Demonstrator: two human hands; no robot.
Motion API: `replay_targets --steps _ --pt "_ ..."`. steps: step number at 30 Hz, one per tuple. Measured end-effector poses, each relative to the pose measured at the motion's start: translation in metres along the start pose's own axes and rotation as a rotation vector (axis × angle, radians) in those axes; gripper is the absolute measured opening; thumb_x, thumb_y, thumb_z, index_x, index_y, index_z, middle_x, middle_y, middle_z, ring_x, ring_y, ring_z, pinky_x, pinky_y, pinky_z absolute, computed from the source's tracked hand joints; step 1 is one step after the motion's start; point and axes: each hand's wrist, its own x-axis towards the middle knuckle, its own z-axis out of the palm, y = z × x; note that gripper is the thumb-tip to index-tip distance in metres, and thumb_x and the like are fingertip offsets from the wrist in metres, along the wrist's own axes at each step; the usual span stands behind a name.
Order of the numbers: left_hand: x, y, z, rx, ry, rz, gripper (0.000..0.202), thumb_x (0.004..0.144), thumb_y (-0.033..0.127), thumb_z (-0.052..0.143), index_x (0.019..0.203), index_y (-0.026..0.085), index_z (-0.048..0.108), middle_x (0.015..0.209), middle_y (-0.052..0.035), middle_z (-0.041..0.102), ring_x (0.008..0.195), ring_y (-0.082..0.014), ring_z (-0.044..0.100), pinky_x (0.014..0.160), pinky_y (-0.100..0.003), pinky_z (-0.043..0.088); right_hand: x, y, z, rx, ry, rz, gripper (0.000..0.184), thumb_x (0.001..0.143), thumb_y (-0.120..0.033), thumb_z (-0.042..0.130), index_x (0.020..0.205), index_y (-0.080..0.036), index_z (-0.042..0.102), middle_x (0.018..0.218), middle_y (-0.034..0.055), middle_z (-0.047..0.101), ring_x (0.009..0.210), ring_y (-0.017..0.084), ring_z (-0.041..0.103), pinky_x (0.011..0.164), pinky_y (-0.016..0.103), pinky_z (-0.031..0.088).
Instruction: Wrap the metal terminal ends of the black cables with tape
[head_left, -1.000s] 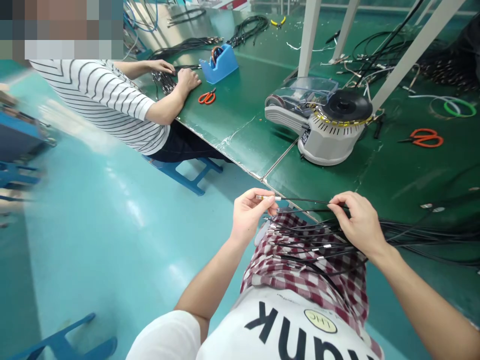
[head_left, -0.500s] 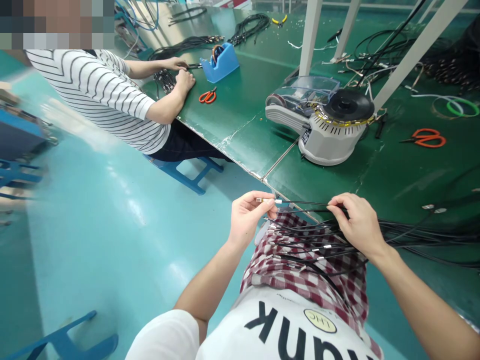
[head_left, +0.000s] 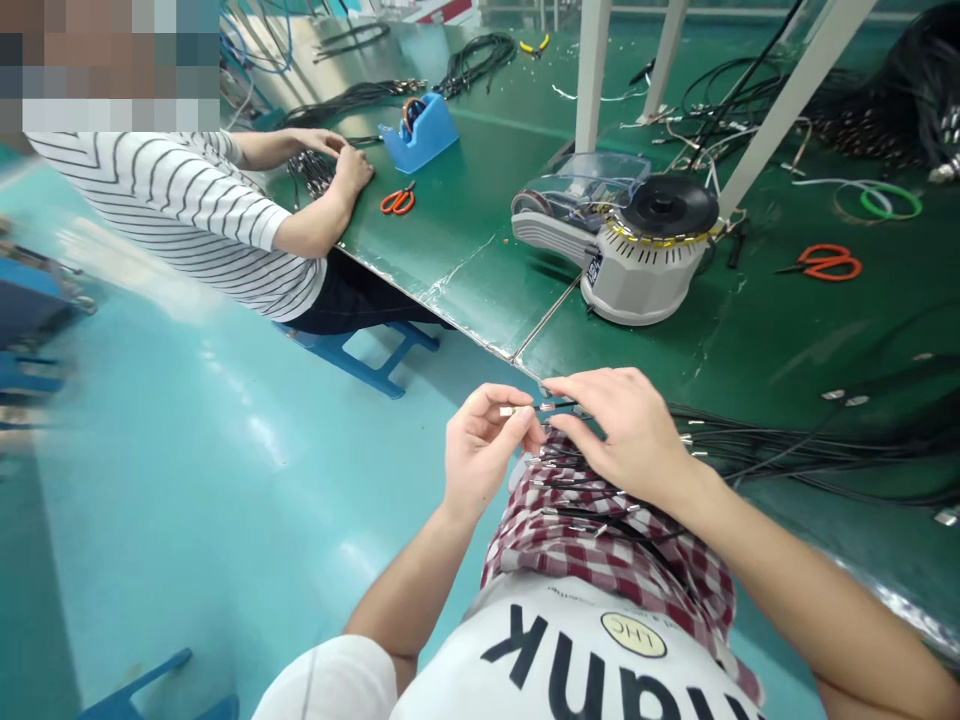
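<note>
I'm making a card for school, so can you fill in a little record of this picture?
Left hand: pinches a black cable with a metal tip
Right hand: lies over the cables beside the left hand
Under the hands: more metal-tipped cables on a red-and-white checked cloth
Nearby: a co-worker in a striped shirt at a green workbench
Also on the bench: a round tape machine, orange scissors

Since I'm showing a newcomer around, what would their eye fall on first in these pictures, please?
The large grey automatic tape dispenser stands on the green workbench, right of centre. Nearest the camera, the left hand and right hand pinch metal-tipped black cables over a red checked cloth.
</note>
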Motion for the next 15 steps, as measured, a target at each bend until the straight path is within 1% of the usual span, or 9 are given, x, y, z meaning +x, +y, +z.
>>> replay_targets --steps 2,4,7,9,10,12,13,15 --pt "-0.002 0.001 0.0 0.017 0.01 0.004 0.009 0.092 0.022 0.068 0.098 0.017 0.064 0.064 -0.0009 0.068 0.054 -0.0125 0.062 0.055 -0.025 0.05 0.004 0.0 0.005 0.024 -0.016 -0.052 0.021 0.102 -0.033 0.052 0.117 -0.023 0.063 0.113 0.0036 0.075 0.101 0.02 0.068 0.09 0.039 0.043" --pt "-0.003 0.0 -0.003 0.023 0.036 0.01 0.009 0.092 0.022 0.068 0.098 0.017 0.064 0.064 -0.0014 0.069 0.055 -0.0127 0.062 0.055 -0.025 0.049 -0.004 0.013 0.005 0.01 -0.04 -0.039 0.016 0.102 -0.031 0.053 0.108 -0.023 0.066 0.107 0.0019 0.076 0.094 0.019 0.069 0.089 0.039 0.043" --pt "-0.004 -0.002 -0.007 0.007 0.036 -0.007 0.01 0.092 0.024 0.068 0.098 0.017 0.065 0.066 -0.0024 0.069 0.055 -0.013 0.061 0.054 -0.025 0.048 -0.022 0.039 -0.007 -0.082 -0.05 0.079 0.013 0.099 -0.032 0.059 0.104 -0.024 0.068 0.105 0.002 0.076 0.097 0.022 0.069 0.09 0.04 0.044" --pt "-0.004 -0.004 -0.007 -0.004 0.011 -0.033 0.011 0.091 0.026 0.069 0.097 0.017 0.064 0.066 -0.0026 0.069 0.055 -0.0131 0.061 0.055 -0.026 0.048 -0.027 0.043 -0.013 -0.124 -0.038 0.136 0.017 0.096 -0.035 0.063 0.109 -0.025 0.068 0.111 0.0049 0.075 0.104 0.026 0.068 0.091 0.043 0.045" --pt "-0.004 -0.004 -0.006 -0.005 0.005 -0.043 0.012 0.091 0.027 0.069 0.096 0.018 0.064 0.066 -0.0026 0.069 0.055 -0.0133 0.061 0.055 -0.026 0.048 -0.025 0.038 -0.013 -0.115 -0.028 0.137 0.023 0.095 -0.037 0.064 0.115 -0.025 0.066 0.115 0.0064 0.074 0.108 0.027 0.067 0.092 0.044 0.046" --pt "-0.006 -0.002 -0.005 -0.002 0.019 -0.043 0.015 0.091 0.031 0.069 0.098 0.018 0.064 0.066 -0.0019 0.067 0.056 -0.0136 0.06 0.055 -0.026 0.048 -0.015 0.019 -0.007 -0.022 -0.016 0.088 0.032 0.095 -0.039 0.064 0.124 -0.024 0.063 0.122 0.0077 0.071 0.113 0.027 0.065 0.095 0.044 0.047" --pt "-0.007 -0.001 -0.005 0.002 0.039 -0.034 0.018 0.091 0.032 0.069 0.102 0.019 0.063 0.066 -0.0013 0.067 0.057 -0.0136 0.06 0.056 -0.027 0.048 -0.009 0.008 -0.001 0.053 -0.021 0.055 0.031 0.097 -0.037 0.061 0.126 -0.024 0.062 0.123 0.0072 0.071 0.112 0.026 0.066 0.094 0.043 0.048" --pt "-0.009 0.002 -0.007 0.01 0.089 0.001 0.023 0.093 0.034 0.067 0.112 0.022 0.06 0.068 0.0 0.066 0.059 -0.0136 0.06 0.06 -0.027 0.049 0.004 -0.011 0.012 0.196 -0.035 0.008 0.024 0.101 -0.032 0.055 0.122 -0.023 0.063 0.114 0.005 0.073 0.102 0.021 0.068 0.089 0.038 0.051"
